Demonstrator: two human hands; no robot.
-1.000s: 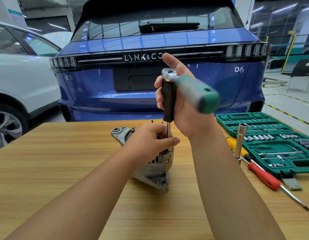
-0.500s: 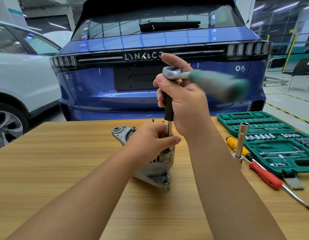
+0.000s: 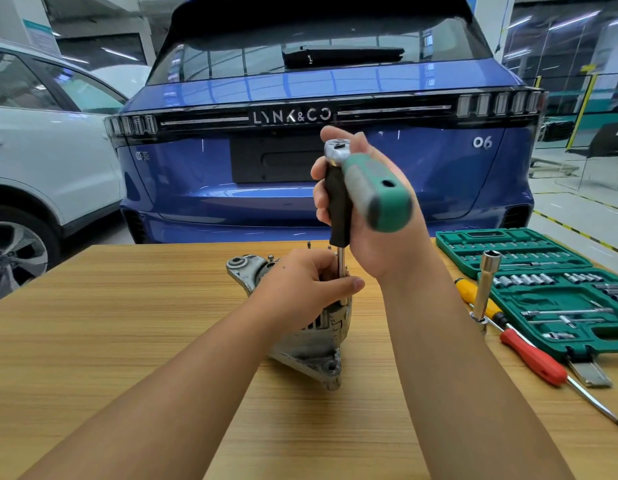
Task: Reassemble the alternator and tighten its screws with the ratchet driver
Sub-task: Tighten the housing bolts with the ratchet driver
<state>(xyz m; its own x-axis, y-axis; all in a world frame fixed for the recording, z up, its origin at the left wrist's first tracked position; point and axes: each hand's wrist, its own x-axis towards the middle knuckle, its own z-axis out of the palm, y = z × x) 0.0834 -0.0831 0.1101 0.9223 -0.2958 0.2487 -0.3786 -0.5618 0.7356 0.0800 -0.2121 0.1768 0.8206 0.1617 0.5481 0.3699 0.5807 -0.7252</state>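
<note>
A person works at a wooden surface [image 3: 93, 341] seen from a head-worn camera. The alternator [image 3: 311, 344] stands near the middle of the surface, its silver housing looking already joined into 1 body, so reassembly appears largely done and the screw-tightening stage is in hand. The left hand [image 3: 307, 285] is curled over the top of the alternator, steadying it, with the thumb beside the thin metal shaft that runs down to the housing. The right hand [image 3: 363, 216] holds the upright black grip of the ratchet driver [image 3: 366, 188], fingers wrapped around it, while the green handle sticks out toward the camera from the silver ratchet head at the top. The screw under the tip is hidden by the left hand, so how tight it is, and how many screws remain, cannot be told.

To the right on the surface lies an open green socket set case [image 3: 529, 258] with rows of sockets, a long socket extension [image 3: 485, 289] standing upright, a yellow-handled screwdriver [image 3: 480, 299] and a red-handled screwdriver [image 3: 532, 358].

Beyond the surface is a workshop or showroom: the rear of a blue car [image 3: 321, 98] fills the background, with a white car [image 3: 41, 150] at left.
</note>
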